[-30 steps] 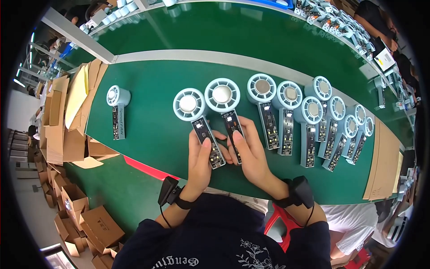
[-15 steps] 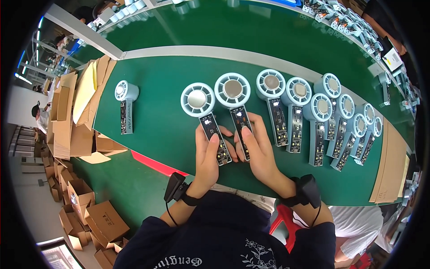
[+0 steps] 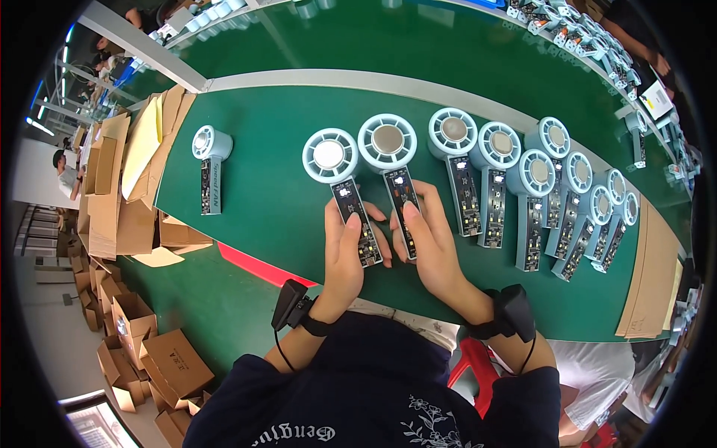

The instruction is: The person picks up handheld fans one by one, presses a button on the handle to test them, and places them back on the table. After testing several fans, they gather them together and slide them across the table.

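Each of my hands grips a light-blue handheld fan by its handle, with the dark circuit board facing up. My left hand (image 3: 345, 243) is closed round the left handheld fan (image 3: 330, 155), thumb pressed on the board. In my right hand (image 3: 432, 243) is the right handheld fan (image 3: 387, 145), the thumb likewise on its board. Both fan heads have a silver disc in a spoked ring and point away from me, side by side. My fingers hide parts of both handles. Nearest to my right hand on the table lies another fan (image 3: 452, 133) with its board exposed.
Several similar fans (image 3: 536, 173) lie in a group on the right of the green table (image 3: 269, 127). A lone fan (image 3: 211, 168) lies at the left. Flat cardboard (image 3: 648, 272) covers the right end; cardboard boxes (image 3: 175, 366) stand on the floor at left. A red stool (image 3: 478, 373) is beside me.
Both hands still hold the same two fans in nearly the same pose. The view has shifted slightly; the fans appear a little higher in the picture.
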### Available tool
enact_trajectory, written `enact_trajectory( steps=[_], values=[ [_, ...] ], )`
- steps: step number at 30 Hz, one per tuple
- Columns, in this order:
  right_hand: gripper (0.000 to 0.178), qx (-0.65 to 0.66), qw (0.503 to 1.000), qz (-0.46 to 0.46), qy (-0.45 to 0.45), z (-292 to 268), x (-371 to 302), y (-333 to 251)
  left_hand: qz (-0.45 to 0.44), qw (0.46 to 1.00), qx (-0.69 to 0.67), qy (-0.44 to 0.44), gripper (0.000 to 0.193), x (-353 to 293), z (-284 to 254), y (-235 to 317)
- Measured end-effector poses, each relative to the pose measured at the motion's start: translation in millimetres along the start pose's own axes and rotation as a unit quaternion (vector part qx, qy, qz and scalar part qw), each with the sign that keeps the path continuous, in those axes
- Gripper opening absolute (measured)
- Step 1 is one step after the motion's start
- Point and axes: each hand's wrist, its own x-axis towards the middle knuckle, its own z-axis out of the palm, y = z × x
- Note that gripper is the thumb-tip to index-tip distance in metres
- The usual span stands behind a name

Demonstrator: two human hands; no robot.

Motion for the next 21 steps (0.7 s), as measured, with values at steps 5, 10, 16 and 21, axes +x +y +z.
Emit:
enact_trajectory(
  steps=[5,10,16,21],
  values=[
    [0.034,0.000,1.000,0.004,-0.001,0.8,0.8,-1.6,0.001,1.000,0.004,-0.001,0.029,0.1,0.2,0.1],
    [0.034,-0.003,1.000,0.010,-0.001,1.1,0.3,-2.7,-0.004,1.000,0.004,0.002,0.030,0.3,0.5,0.9],
    [0.035,0.002,1.000,-0.010,-0.014,-0.9,1.4,0.9,0.010,1.000,0.010,-0.004,0.032,0.0,0.4,-1.9],
    [0.034,-0.008,1.000,-0.005,-0.009,1.3,2.0,-0.4,-0.002,1.000,-0.005,0.002,0.033,0.4,-1.0,-0.9]
  ],
)
